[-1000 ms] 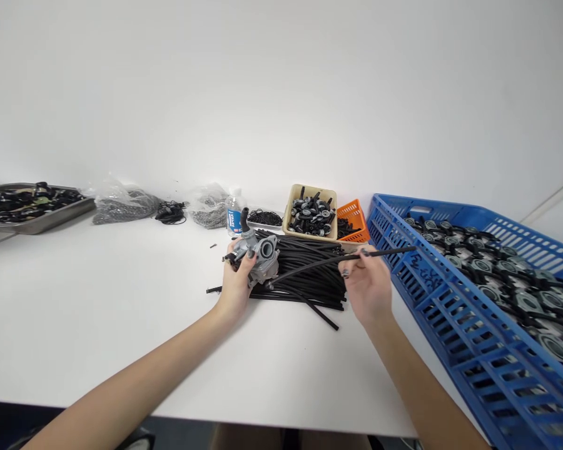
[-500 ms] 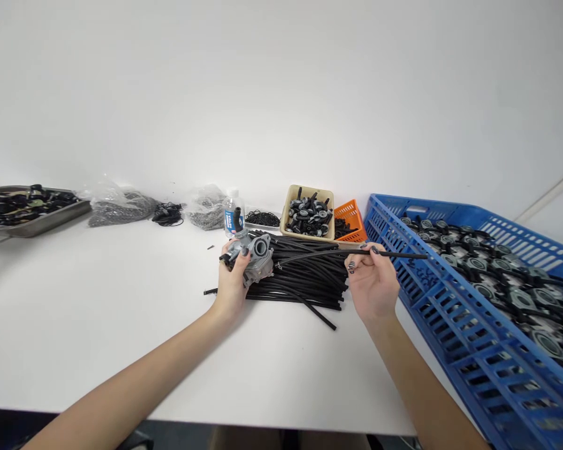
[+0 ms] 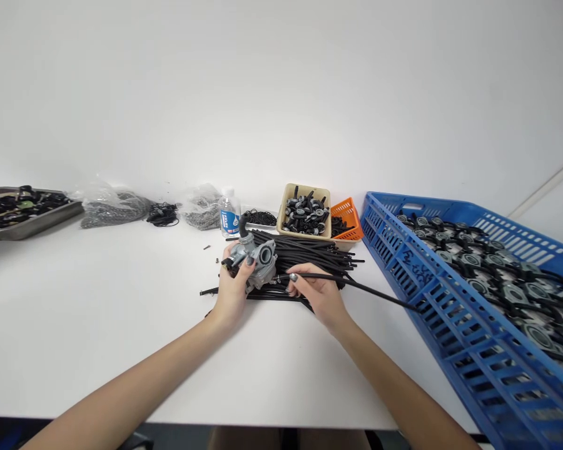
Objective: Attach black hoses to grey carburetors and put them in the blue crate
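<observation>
Stretching back to a pale wall (image 3: 263,94), a white table (image 3: 98,337) holds lots of things along its far side. On the left sit a metal tray (image 3: 42,224) and two clear bags (image 3: 115,209) of small bits. Near the middle are a bottle (image 3: 229,215), a cream tub (image 3: 281,219) and an orange basket (image 3: 355,215). A big blue crate (image 3: 431,294) full of parts is on the right. The left hand (image 3: 232,290) is wrapped around a gray metal part (image 3: 260,275), thumb on the front, in front of a pile of black tubes (image 3: 304,253). The right hand (image 3: 321,297) pinches one long black tube (image 3: 375,291) between thumb and fingers, close to its left end. That end is right by the metal part, but I cannot tell if they touch. The tube runs long ways to the right and a little toward the person, with its far end by the crate's side. The metal part leans a bit, its bent black spout (image 3: 243,226) up and its round hole (image 3: 265,255) facing the person.
</observation>
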### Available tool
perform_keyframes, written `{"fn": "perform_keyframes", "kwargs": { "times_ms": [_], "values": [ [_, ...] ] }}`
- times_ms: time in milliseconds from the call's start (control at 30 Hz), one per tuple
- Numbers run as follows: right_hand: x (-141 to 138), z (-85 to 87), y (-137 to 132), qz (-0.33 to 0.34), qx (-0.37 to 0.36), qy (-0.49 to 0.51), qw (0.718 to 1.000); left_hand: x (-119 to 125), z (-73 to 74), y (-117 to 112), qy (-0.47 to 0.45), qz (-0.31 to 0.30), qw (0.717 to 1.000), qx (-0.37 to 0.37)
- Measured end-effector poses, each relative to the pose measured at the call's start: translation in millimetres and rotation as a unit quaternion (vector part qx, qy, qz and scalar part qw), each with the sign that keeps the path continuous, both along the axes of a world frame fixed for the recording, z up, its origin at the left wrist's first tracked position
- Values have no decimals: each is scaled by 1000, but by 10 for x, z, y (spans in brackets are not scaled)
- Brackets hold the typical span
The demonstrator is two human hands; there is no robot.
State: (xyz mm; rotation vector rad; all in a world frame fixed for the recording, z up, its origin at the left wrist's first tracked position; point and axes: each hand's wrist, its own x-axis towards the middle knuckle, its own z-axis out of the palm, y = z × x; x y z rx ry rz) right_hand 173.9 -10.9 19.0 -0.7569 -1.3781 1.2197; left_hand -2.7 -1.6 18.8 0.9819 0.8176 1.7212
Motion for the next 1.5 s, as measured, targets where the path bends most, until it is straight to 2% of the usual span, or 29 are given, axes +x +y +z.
{"fn": "perform_keyframes", "kwargs": {
  "times_ms": [100,267,467,833,1300,1500],
  "values": [
    [-42,-62,10,-1,11,-33,999,-7,-32,7,19,-3,1000,12],
    [-32,-41,18,-24,82,-39,996,-17,-11,14,29,10,999,18],
    [-123,-53,-53,25,34,19,999,-7,-30,4,29,24,999,22],
    [-277,4,-184,9,-12,69,998,44,-89,-99,48,86,994,44],
    [-318,-64,-126,17,-35,26,999,84,-161,-179,43,117,992,28],
    [-321,-130,-102,17,-16,26,999,70,-170,-177,52,114,992,32]
  ]
}}
